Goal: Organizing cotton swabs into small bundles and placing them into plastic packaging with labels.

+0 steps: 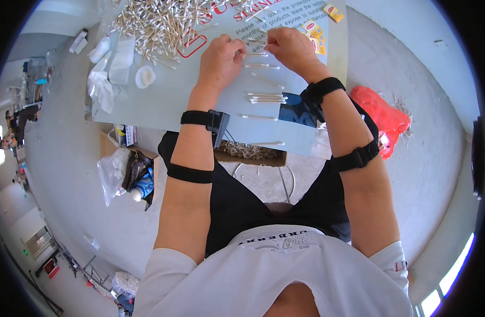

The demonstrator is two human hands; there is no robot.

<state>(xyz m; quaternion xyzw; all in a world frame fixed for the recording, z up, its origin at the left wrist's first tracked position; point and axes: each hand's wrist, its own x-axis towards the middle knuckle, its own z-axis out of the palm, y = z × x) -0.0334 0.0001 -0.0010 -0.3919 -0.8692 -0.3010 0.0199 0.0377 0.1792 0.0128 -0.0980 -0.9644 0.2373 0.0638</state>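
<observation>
Over the table (163, 113), my left hand (221, 62) is closed, thumb and fingers pinched together. Facing it, my right hand (293, 50) is also closed in a pinch; what either one holds, if anything, cannot be made out. A cotton swab (257, 54) lies just between the fingertips. Nearer me, more swabs lie spaced apart, one under another, with a small bundle of swabs (267, 98) among them. Beyond my left hand spreads a large loose heap of cotton swabs (158, 26).
White plastic packs (122, 61) and a small round white lid-like piece (145, 77) sit at left. Yellow packets (315, 36) lie beyond my right hand. Below the table edge stands a cardboard box of swabs (247, 151). A red bag (382, 119) is at right.
</observation>
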